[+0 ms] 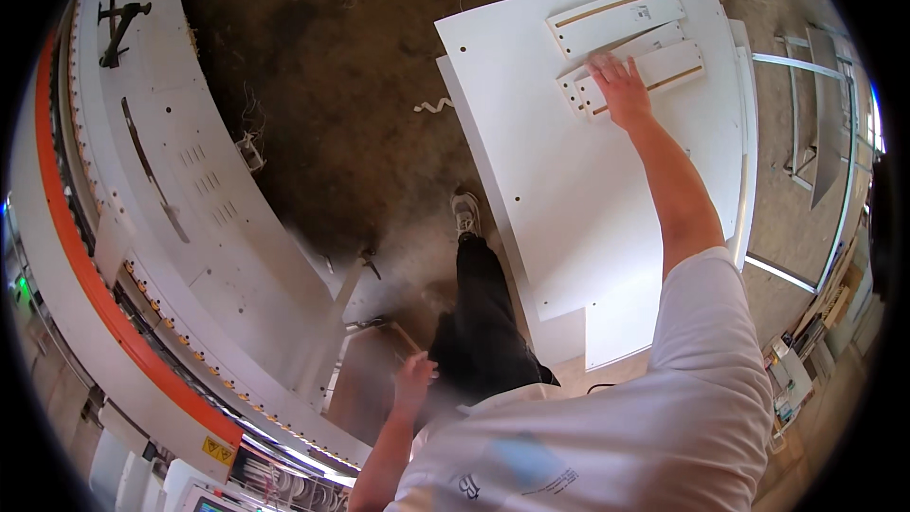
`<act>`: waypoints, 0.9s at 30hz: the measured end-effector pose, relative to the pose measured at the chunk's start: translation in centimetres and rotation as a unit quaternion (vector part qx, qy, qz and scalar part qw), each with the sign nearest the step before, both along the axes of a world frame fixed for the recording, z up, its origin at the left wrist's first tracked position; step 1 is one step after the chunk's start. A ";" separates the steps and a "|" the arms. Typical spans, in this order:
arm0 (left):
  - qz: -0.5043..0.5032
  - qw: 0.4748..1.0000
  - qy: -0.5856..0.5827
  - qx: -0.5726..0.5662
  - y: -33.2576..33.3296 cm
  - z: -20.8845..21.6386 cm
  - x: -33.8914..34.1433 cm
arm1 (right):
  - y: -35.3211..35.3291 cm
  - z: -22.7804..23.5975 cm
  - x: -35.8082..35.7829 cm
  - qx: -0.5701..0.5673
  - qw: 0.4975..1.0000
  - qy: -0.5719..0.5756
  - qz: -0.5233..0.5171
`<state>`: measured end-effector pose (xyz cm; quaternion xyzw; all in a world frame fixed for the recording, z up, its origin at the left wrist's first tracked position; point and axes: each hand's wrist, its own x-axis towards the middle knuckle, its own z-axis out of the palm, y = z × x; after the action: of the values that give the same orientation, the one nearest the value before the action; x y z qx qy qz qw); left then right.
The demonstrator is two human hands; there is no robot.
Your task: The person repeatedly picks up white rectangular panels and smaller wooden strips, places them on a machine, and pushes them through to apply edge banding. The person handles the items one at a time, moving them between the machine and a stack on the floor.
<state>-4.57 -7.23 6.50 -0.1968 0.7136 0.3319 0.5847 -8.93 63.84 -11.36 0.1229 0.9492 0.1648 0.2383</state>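
Note:
My right hand [621, 93] reaches out to the far right and rests on narrow white boards, fingers spread over the top one. That top board [671, 64] has a brown groove along its length and small holes at its near end. Under it lies another strip, partly covered. Just beyond sits a similar grooved white board [616, 21]. All of them lie on a stack of large white panels [588, 190] with a few drilled holes. My left hand [414, 381] hangs low beside my leg, loosely bent, with nothing visible in it.
A long machine with a pale bed [213, 180] and an orange strip [123, 322] curves along the left. A black clamp-like part [121, 33] sits on its far end. Metal frames [844, 161] stand at the right. A white curled offcut [433, 106] lies on the floor.

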 end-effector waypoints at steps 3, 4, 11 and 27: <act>0.016 1.000 -0.020 -0.012 -0.2 -0.3 0.8 | -0.3 2.7 -2.1 -0.037 0.998 -0.036 -0.019; 0.012 1.000 -0.024 -0.013 0.1 -0.2 0.7 | 0.1 3.1 -2.5 -0.063 0.997 -0.034 -0.037; 0.016 1.000 -0.004 -0.001 0.7 -0.4 0.3 | 0.4 1.7 -2.2 -0.065 0.997 0.012 -0.037; 0.091 0.995 -0.026 -0.024 2.0 -2.1 -0.1 | 5.8 2.3 -11.3 -0.102 0.993 0.060 0.003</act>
<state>-4.63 -5.28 4.40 -0.2835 0.6852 0.3609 0.5655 -20.20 69.64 -9.07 0.1053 0.9740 0.0604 0.1914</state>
